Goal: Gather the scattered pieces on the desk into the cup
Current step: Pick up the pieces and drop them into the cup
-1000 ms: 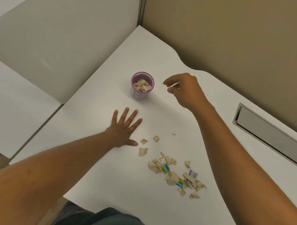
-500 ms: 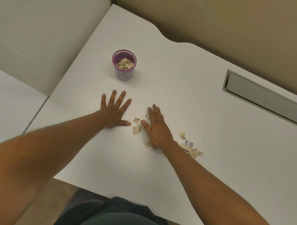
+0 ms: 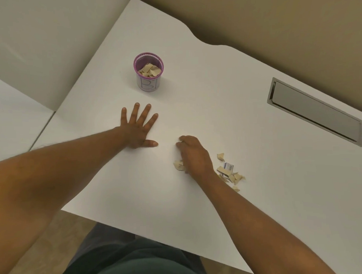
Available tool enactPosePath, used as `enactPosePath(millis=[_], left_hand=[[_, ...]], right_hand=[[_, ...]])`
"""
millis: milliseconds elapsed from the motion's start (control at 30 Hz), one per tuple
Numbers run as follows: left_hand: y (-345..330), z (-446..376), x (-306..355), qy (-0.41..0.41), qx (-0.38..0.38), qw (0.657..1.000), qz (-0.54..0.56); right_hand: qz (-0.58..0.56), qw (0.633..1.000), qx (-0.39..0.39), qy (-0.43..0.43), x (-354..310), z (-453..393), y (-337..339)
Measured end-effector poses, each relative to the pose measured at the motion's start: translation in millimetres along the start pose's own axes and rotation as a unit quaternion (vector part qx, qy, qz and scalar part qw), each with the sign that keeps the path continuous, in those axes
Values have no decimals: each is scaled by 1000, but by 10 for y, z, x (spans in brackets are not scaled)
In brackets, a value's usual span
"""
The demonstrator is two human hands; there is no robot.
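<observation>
Spanning a partitioned corner, white desk (image 3: 195, 99) bears possibly paper pieces (image 3: 228, 172).

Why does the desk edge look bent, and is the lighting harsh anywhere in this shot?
Head view: the wide-angle lens bows straight lines, so the desk edges curve. Light is soft and even, no glare; only faint shadows sit under the left hand and beside the cup. The scattered pieces look slightly soft.
</observation>
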State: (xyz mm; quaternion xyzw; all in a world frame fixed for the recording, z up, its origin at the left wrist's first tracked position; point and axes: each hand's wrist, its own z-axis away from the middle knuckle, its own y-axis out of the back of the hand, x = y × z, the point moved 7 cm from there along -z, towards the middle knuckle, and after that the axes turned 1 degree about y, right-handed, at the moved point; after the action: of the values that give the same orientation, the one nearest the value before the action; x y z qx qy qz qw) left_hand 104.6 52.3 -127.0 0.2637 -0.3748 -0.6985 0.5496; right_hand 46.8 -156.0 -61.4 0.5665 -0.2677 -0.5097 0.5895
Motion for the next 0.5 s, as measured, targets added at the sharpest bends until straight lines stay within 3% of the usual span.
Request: enactPosePath(millis=[133, 267, 300, 400, 500], left_hand=[[-48, -38, -29, 1, 5, 1000, 3], [-60, -53, -44, 2, 12, 1000, -1], [-56, -46, -46, 1, 12, 1000, 0], [-27, -10, -37, -5, 13, 1000, 0], [10, 26, -14, 2, 15, 1000, -14]], right_hand=[[-62, 996, -21, -68, 395, 91, 133], [-291, 951, -24, -97, 647, 332, 425], [-295, 949, -7, -112, 741, 427, 518], [-157, 968, 4, -198, 1061, 805, 576], [-155, 926, -18, -343, 1316, 1313, 349]])
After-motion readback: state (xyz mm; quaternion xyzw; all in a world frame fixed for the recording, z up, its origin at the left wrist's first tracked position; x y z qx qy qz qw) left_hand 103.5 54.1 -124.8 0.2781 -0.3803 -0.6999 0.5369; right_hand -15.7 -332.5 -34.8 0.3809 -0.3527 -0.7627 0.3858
